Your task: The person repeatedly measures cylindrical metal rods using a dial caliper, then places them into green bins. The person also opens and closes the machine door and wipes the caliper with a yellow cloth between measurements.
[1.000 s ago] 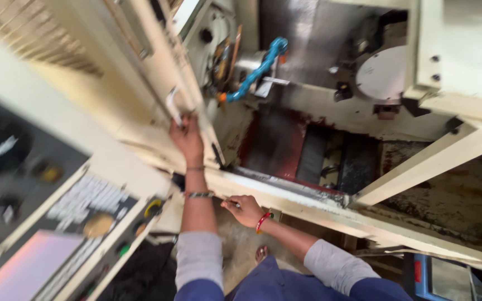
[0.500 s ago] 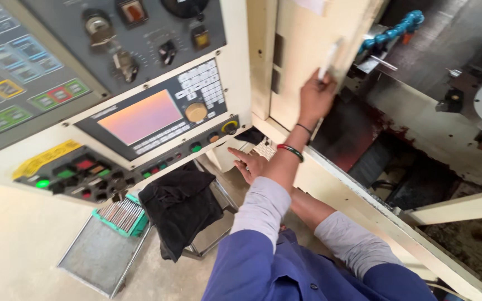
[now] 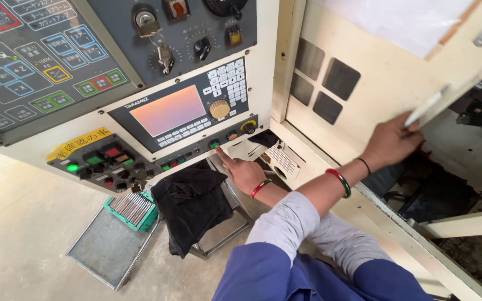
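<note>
Concrete floor, pale and dusty, lies under a cream machine tool whose control panel (image 3: 40, 67) fills the upper left of the view. The arms are crossed. The left hand (image 3: 389, 145) reaches across to the sliding door (image 3: 380, 72), and its grip is closed around the lower end of the slim white door handle (image 3: 428, 106), fingers wrapped over it. This seems a hold for steadying or pulling the door from the edge. The right hand (image 3: 244, 174) goes under the left forearm toward the panel. Its grip holds nothing: the index finger is stretched out and the other fingers are folded in, so that only one tip meets the small green button (image 3: 214, 145), just above and ahead of this grip. I cannot tell if the tip presses or only touches. Up and left of this grip glows the orange display screen (image 3: 168, 110). Just below and left of the same grip a black cloth (image 3: 193, 206) hangs over a small stand, near for wiping. Further left of it a green box of metal pieces (image 3: 132, 209) sits at the end of a grey metal tray (image 3: 104, 251).
</note>
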Available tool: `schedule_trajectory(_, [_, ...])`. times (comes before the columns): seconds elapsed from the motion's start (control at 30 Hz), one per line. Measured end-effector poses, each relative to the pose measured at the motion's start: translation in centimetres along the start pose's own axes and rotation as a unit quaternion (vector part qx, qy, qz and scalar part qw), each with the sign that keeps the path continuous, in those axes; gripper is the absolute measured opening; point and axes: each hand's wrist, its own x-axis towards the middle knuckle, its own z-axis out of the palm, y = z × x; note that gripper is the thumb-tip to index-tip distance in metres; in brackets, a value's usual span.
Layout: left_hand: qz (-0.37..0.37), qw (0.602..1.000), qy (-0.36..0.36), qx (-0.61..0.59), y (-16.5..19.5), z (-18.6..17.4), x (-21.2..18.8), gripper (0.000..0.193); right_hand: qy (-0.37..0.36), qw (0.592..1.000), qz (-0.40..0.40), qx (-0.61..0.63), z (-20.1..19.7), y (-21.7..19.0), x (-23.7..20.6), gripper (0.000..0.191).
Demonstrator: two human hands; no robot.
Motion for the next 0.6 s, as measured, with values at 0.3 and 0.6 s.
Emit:
schedule_trajectory(0.3, [0.012,0.995,-0.092,0.040,1.4,6.2,-3.0,0.024,-0.005,0.994,0.041,0.105,-3.5,1.4,-1.2,0.061])
schedule_trajectory(0.6, [0.029,0.987,-0.153,0.027,3.7,12.5,-6.1,0.036,0.144,0.740,0.359,0.550,-4.9,13.2,-14.2,0.037])
